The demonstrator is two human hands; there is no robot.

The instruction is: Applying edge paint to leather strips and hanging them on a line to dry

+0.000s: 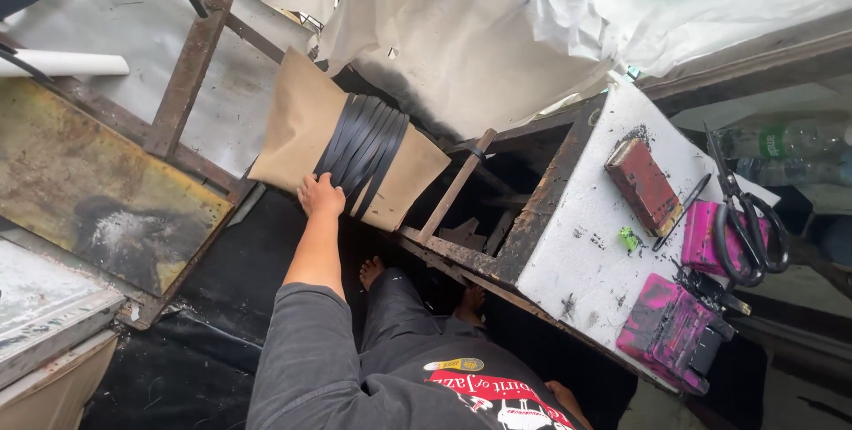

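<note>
Workshop floor: dark, dirty, with a rusty metal frame point(188, 66) slanting across the left.
Far left: white pipe point(67, 63) lying above a stained yellowish board point(89, 186).
Left hand point(320, 194): stretched out from a grey sleeve, gripping the lower edge of the brown roll; fingers hidden behind that edge.
Brown roll point(306, 119): tilted, resting on the frame, wrapped round the middle by black straps point(364, 148).
Bare feet point(372, 271): on the floor below the roll.
White bench point(603, 244): right of centre, carrying a red block point(643, 185), black scissors point(745, 217) and pink cases point(667, 328).
Right hand point(561, 392): barely visible at the bottom edge; grip cannot be told.
</note>
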